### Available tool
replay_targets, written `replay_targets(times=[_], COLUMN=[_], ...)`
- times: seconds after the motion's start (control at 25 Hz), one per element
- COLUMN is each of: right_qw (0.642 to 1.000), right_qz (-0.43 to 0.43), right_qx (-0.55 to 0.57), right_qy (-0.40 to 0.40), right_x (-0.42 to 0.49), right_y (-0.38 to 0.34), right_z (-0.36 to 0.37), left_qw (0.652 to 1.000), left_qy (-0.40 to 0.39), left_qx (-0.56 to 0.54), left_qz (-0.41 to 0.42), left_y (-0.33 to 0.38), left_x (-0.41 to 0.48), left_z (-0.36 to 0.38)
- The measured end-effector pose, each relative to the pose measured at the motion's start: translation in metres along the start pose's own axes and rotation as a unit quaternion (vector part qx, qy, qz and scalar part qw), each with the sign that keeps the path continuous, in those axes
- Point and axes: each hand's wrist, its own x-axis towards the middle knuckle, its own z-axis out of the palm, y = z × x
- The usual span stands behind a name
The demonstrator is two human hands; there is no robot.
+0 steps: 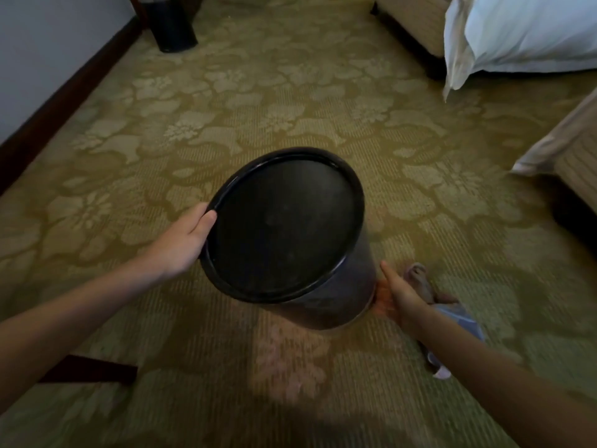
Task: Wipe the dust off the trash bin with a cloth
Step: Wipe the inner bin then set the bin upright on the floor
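Note:
A black round trash bin [310,305] is tilted over the patterned carpet, its flat circular end facing me. My left hand [184,240] grips the rim of that end on the left, thumb lying on the edge. My right hand [403,299] is at the bin's lower right side, thumb stretched toward the wall of the bin. It holds a bluish-grey cloth [458,318], which bunches behind the hand and hangs down past my wrist. The fingers of that hand are hidden.
A second black bin [169,24] stands at the far left by the wall and its dark skirting board [64,101]. A bed with white sheets [517,37] is at the top right, another bed corner [568,163] at the right. A dark wooden bar [87,370] lies low left.

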Motion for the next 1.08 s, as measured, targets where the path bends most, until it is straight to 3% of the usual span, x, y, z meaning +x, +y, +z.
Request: replay_targets(times=[0.24, 0.48, 0.56, 0.76, 0.92, 1.08], right_qw=[0.987, 0.980, 0.983, 0.988, 0.986, 0.985], right_qz=[-0.048, -0.089, -0.108, -0.102, -0.134, -0.144], right_qx=[0.142, 0.161, 0.136, 0.112, 0.078, 0.067], right_qy=[-0.059, -0.074, -0.061, -0.016, 0.052, 0.063], right_x=[-0.025, -0.084, -0.106, -0.101, -0.061, -0.042], right_y=[-0.017, -0.068, -0.098, -0.127, -0.107, -0.120], right_z=[0.049, 0.076, 0.076, 0.067, 0.070, 0.080], left_qw=[0.978, 0.851, 0.836, 0.846, 0.843, 0.854], left_qy=[0.040, -0.005, -0.040, -0.061, -0.073, -0.031], left_qx=[-0.132, -0.402, -0.437, -0.451, -0.431, -0.444], left_qz=[-0.157, -0.338, -0.329, -0.277, -0.314, -0.269], left_y=[-0.047, -0.082, -0.085, -0.058, -0.052, -0.032], left_x=[-0.015, -0.010, -0.008, 0.014, 0.028, 0.042], left_z=[-0.010, 0.001, 0.019, 0.060, 0.065, 0.045])
